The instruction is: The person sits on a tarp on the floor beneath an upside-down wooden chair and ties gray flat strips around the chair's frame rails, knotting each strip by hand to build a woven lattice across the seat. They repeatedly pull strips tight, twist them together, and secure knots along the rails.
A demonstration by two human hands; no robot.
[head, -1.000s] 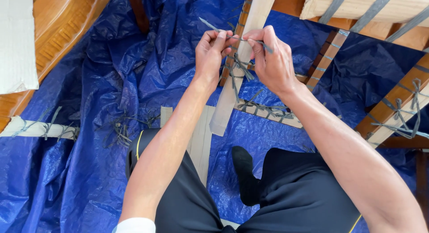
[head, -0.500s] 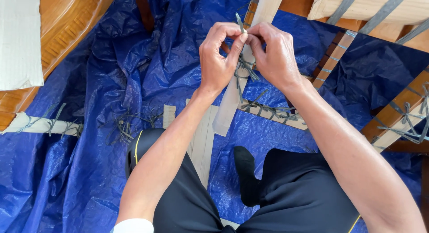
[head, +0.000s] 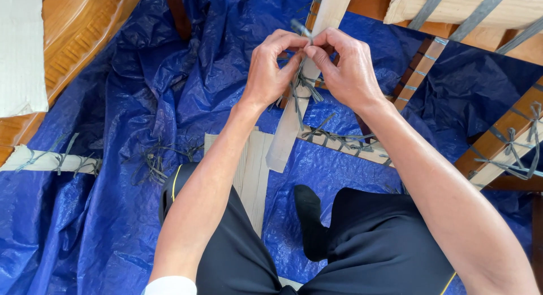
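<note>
Fingertips of the left hand [head: 271, 69] and right hand [head: 345, 66] pinch narrowly on a grey cord [head: 300, 30], held just above a pale wooden slat [head: 294, 120] lying over the blue tarp [head: 113, 103]. Slack could let the knot slip; pulling too hard might snap the thin strand.

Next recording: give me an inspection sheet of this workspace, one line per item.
Surface: crumpled blue tarp on the floor.
Job's things: grey cord tied around a pale wooden slat.
Clutter: loose cord scraps; cardboard piece.
Grippers: left hand and right hand both pinch the cord at the slat.
Cables: nothing seen.
Surroundings: wooden frame with cord lashings, right; person's black trousers and sock.
</note>
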